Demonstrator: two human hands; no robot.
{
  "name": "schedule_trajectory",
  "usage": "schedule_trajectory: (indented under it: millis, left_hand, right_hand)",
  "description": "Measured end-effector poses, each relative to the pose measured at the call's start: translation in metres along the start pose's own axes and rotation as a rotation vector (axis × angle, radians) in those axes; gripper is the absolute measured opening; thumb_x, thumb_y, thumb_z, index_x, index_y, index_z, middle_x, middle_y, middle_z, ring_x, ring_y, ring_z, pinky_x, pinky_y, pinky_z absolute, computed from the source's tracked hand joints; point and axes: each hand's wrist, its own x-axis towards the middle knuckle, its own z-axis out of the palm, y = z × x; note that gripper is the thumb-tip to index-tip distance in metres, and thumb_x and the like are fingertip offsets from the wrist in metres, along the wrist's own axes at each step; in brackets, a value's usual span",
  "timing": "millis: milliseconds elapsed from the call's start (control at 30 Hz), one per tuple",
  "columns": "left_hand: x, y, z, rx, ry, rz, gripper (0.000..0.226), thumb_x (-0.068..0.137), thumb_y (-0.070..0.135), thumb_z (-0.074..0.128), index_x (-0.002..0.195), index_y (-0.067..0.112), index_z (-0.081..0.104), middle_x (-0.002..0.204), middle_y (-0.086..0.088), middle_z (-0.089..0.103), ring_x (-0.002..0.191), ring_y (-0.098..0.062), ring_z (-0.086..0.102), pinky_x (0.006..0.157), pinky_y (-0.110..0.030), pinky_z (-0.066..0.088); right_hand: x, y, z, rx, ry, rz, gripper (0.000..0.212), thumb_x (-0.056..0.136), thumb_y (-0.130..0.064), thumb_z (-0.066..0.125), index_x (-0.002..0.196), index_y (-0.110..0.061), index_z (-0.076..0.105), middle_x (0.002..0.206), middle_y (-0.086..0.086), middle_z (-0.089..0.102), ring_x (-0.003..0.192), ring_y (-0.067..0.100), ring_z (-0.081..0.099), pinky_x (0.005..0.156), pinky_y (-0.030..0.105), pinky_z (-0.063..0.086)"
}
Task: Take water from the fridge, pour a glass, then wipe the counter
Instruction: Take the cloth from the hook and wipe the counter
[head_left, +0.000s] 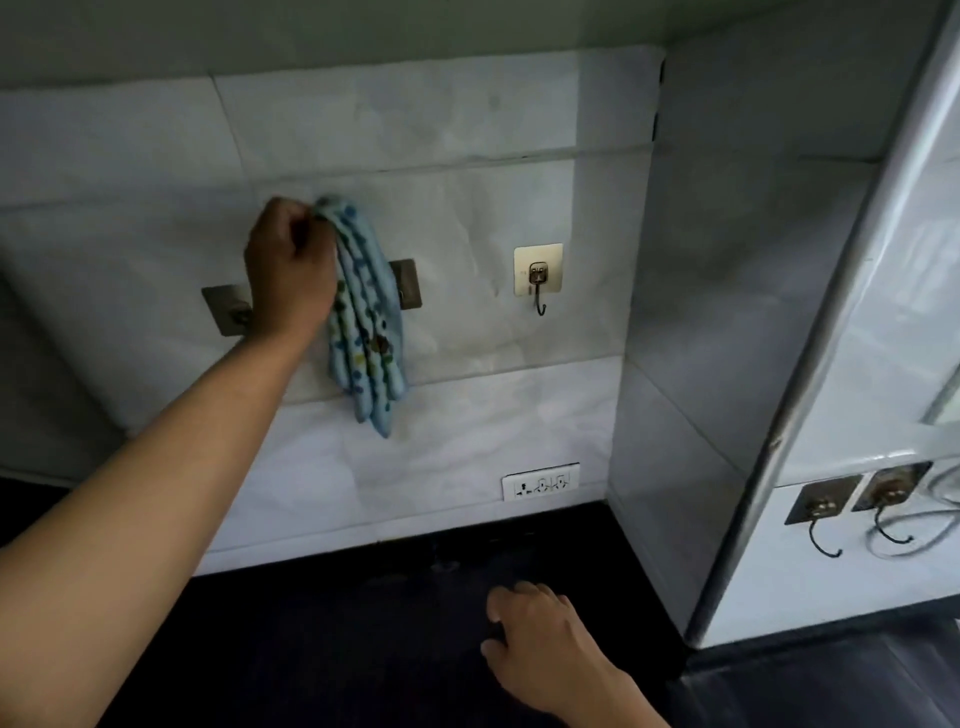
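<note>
A light blue dotted cloth (366, 322) hangs in folds against the white tiled wall, in front of a steel hook plate (408, 283). My left hand (288, 270) is raised to the wall and pinches the cloth's top end. My right hand (540, 644) rests low on the dark counter (322, 634), fingers spread, holding nothing. No water bottle, glass or fridge is in sight.
A second steel hook plate (228, 309) sits left of my left hand. A cream adhesive hook (538, 273) hangs empty to the right. A white socket strip (540, 480) sits just above the counter. A shiny panel (831, 322) at right reflects more hooks.
</note>
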Motion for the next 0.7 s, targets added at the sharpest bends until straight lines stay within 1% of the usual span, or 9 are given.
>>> schedule_trajectory:
  millis: [100,200,267,367,433,500,567,633,700]
  left_hand:
    - [0.001,0.042,-0.033,-0.061,0.034,0.044,0.020,0.085,0.022,0.051,0.067,0.030,0.044,0.065,0.012,0.048,0.060,-0.003,0.044,0.063,-0.025,0.037]
    - [-0.042,0.051,-0.061,-0.102,-0.034,-0.019,0.016,0.082,0.023,0.053,0.067,0.028,0.050,0.066,-0.005,0.055,0.065,-0.017,0.051,0.061,-0.036,0.045]
    - [-0.094,0.040,-0.075,-0.140,-0.167,-0.054,0.013,0.084,0.017,0.054,0.074,0.026,0.052,0.071,-0.016,0.055,0.068,-0.020,0.050,0.063,-0.036,0.045]
    - [-0.195,0.016,-0.084,-0.132,-0.417,-0.152,0.008,0.085,0.014,0.056,0.078,0.013,0.054,0.068,-0.012,0.056,0.062,-0.010,0.048,0.061,-0.026,0.042]
    - [-0.261,-0.002,-0.086,-0.118,-0.515,-0.277,0.009,0.083,0.018,0.059,0.076,0.016,0.055,0.064,-0.007,0.055,0.057,-0.003,0.045,0.056,-0.019,0.039]
    - [-0.318,-0.017,-0.091,-0.102,-0.568,-0.404,0.008,0.081,0.021,0.060,0.074,0.021,0.055,0.060,0.001,0.053,0.054,0.001,0.043,0.053,-0.016,0.037]
    - [-0.362,-0.031,-0.102,-0.073,-0.619,-0.535,0.015,0.081,0.018,0.063,0.071,0.025,0.054,0.056,0.008,0.050,0.052,0.001,0.041,0.052,-0.016,0.037]
    - [-0.397,-0.052,-0.117,0.026,-0.683,-0.636,0.028,0.084,0.011,0.069,0.068,0.028,0.052,0.055,0.011,0.050,0.052,0.000,0.042,0.054,-0.018,0.038]
    - [-0.423,-0.076,-0.134,0.210,-0.793,-0.709,0.031,0.083,0.013,0.070,0.067,0.029,0.049,0.060,0.011,0.055,0.055,-0.002,0.049,0.059,-0.020,0.043]
  right_hand:
    - [0.002,-0.008,-0.004,0.028,0.037,-0.017,0.032,0.091,-0.040,0.056,0.117,-0.021,0.056,0.120,0.003,0.059,0.116,0.024,0.054,0.101,0.036,0.041]
    - [0.004,-0.011,-0.001,0.130,0.075,-0.037,0.035,0.090,-0.042,0.059,0.121,-0.024,0.055,0.118,-0.001,0.059,0.112,0.020,0.056,0.098,0.031,0.045]
    - [0.004,-0.012,0.006,0.295,0.046,-0.034,0.049,0.086,-0.048,0.064,0.129,-0.030,0.050,0.120,-0.005,0.056,0.111,0.014,0.057,0.094,0.026,0.047]
    - [0.005,-0.019,0.030,0.658,-0.081,-0.028,0.065,0.077,-0.052,0.072,0.135,-0.040,0.044,0.122,-0.011,0.052,0.109,0.005,0.056,0.088,0.020,0.047]
    - [0.002,-0.025,0.051,0.792,-0.111,-0.015,0.045,0.078,-0.039,0.075,0.120,-0.036,0.059,0.109,-0.011,0.063,0.095,0.000,0.062,0.079,0.021,0.052]
    - [-0.003,-0.028,0.075,0.838,-0.122,0.057,0.017,0.076,-0.019,0.069,0.090,-0.029,0.070,0.085,-0.005,0.072,0.076,0.001,0.066,0.070,0.030,0.054]
    - [-0.009,-0.022,0.102,0.776,-0.172,0.129,0.020,0.073,-0.013,0.060,0.068,-0.032,0.066,0.067,-0.006,0.068,0.062,-0.001,0.062,0.064,0.032,0.052]
    - [-0.016,-0.008,0.130,0.709,-0.257,0.164,0.018,0.076,-0.018,0.058,0.072,-0.032,0.067,0.072,-0.007,0.068,0.065,-0.001,0.063,0.062,0.026,0.049]
    - [-0.023,0.006,0.152,0.647,-0.331,0.206,0.016,0.080,-0.026,0.059,0.094,-0.023,0.067,0.090,-0.003,0.072,0.081,0.010,0.067,0.068,0.028,0.052]
